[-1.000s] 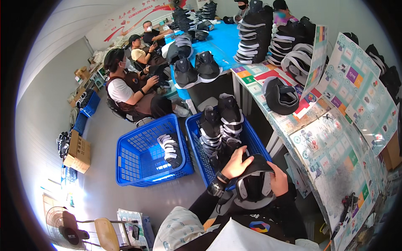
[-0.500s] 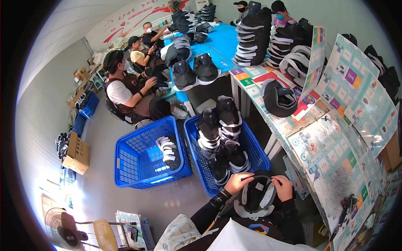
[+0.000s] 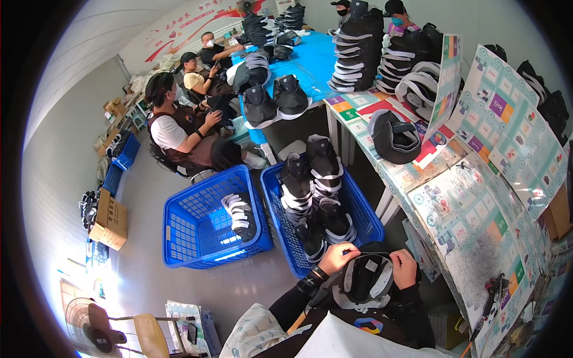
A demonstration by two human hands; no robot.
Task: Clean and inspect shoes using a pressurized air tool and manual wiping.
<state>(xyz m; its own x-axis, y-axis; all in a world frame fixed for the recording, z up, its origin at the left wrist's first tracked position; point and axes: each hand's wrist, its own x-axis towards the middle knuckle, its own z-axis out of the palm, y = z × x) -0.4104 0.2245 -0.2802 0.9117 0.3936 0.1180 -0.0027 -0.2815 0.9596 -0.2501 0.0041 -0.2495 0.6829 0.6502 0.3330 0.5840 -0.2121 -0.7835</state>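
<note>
A black and white cap-like piece [image 3: 365, 279] rests over my lap, inside up. My left hand [image 3: 338, 257] pinches its upper left rim and my right hand [image 3: 404, 268] grips its upper right rim. Just beyond my hands stands a blue basket [image 3: 364, 210] stacked with several more of the same black and white pieces. One more such piece [image 3: 394, 136] lies alone on the table to my right.
A second blue basket [image 3: 197, 221] on the floor to the left holds a short stack of pieces. Seated people [image 3: 185, 128] work along a blue table [image 3: 316, 59] piled with stacks. The table [image 3: 477, 215] on my right is covered with printed sheets. A fan [image 3: 89, 325] and chair stand at lower left.
My left hand has drawn back from the basket to the piece on my lap. Both hands now hold its rim, and the piece has come lower and closer to me.
</note>
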